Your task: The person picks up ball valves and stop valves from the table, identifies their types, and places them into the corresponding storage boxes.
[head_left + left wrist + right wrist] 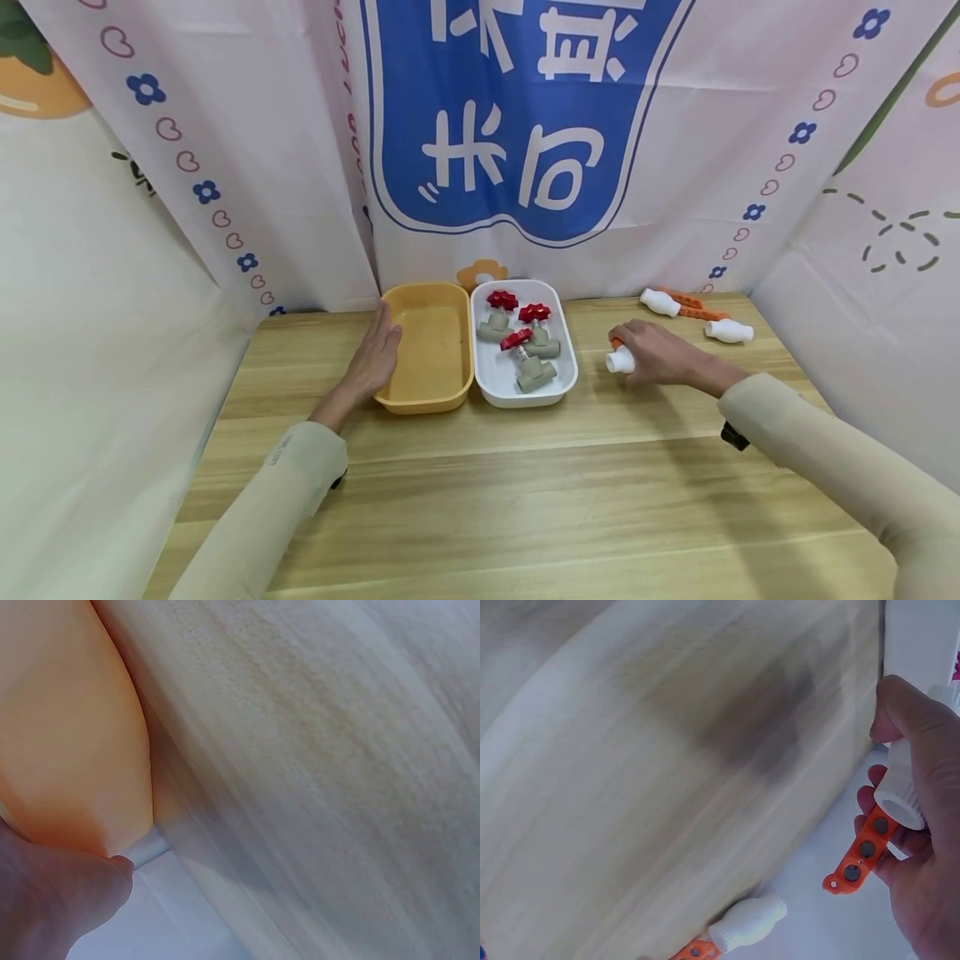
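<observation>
The white valve (620, 361) and yellow tray (431, 346) look smooth plastic, the tabletop (487, 500) wood-grained, the backdrop (510, 125) cloth.

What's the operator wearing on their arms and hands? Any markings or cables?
Left sleeve and right sleeve: long, plain pale beige. Faint print near the left cuff, too small to read. A small dark object shows under each sleeve near the wrist. Left hand and right hand: no gloves. No cables visible.

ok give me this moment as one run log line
left hand: against yellow tray; right hand: holding orange-handled white valve; white tray: three red-handled valves; far right: two more white valves
</observation>
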Available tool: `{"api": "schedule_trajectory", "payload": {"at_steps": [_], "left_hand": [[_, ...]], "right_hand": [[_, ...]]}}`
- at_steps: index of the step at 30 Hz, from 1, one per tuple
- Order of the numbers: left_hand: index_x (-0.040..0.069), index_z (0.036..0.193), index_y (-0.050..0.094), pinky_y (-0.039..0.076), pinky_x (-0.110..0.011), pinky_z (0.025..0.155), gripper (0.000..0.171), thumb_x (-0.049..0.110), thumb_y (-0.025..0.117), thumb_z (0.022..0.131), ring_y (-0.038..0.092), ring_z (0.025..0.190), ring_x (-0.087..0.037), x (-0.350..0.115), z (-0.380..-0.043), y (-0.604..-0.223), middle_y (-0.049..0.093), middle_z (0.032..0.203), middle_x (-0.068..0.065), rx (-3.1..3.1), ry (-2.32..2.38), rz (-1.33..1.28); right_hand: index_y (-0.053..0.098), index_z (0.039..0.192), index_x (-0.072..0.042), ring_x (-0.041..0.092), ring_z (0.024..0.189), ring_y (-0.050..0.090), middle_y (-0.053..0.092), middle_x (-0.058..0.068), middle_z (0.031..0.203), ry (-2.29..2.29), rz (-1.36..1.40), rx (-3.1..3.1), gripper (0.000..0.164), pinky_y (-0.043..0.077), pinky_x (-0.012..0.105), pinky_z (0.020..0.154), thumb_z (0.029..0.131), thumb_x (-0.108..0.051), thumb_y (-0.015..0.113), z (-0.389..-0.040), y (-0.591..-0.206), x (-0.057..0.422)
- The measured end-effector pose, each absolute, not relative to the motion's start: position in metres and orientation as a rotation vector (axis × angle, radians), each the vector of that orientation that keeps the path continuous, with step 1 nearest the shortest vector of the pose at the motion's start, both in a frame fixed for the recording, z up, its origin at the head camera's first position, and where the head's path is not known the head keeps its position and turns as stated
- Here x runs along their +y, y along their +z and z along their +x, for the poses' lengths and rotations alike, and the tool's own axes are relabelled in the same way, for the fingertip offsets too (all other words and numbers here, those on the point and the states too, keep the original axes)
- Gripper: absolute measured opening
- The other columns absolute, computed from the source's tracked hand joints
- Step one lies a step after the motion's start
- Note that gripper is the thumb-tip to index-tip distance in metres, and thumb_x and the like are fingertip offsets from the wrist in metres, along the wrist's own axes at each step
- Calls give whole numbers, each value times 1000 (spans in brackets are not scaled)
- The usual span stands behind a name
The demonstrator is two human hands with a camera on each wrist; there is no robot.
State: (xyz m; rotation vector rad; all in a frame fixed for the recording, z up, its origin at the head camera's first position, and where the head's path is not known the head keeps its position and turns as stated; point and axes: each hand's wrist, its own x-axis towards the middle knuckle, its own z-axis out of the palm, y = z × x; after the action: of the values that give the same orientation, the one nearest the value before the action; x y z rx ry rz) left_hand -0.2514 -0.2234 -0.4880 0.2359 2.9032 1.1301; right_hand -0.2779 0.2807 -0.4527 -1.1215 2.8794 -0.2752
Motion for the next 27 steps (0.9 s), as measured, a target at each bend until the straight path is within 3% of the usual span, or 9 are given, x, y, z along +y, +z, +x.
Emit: {"api": "schedule_trajectory", "payload": {"at_steps": [9,17,27], "left_hand": [[-2,166,-9,4,-54,132,69,42,9,116,-5,164,-37,-224,-250,-489,-12,177,-17,2910,1096,251],[-3,166,-8,4,-55,132,65,34,13,117,-5,163,-38,-225,-249,-491,-12,176,-18,2911,1090,266],[-2,166,-9,3,-55,132,66,36,13,116,-5,163,-38,-224,-250,-487,-13,176,-18,2908,1077,266]], "right_hand": [[63,126,6,35,103,67,70,22,118,-285,-1151,2884,67,59,51,88,71,-13,96,-283,-435,265],[65,120,5,27,88,67,71,15,106,-278,-1231,2909,62,59,45,77,66,-10,91,-290,-421,252],[64,128,6,33,102,67,71,20,118,-257,-1190,2886,68,61,49,89,70,-17,92,-292,-402,230]]}}
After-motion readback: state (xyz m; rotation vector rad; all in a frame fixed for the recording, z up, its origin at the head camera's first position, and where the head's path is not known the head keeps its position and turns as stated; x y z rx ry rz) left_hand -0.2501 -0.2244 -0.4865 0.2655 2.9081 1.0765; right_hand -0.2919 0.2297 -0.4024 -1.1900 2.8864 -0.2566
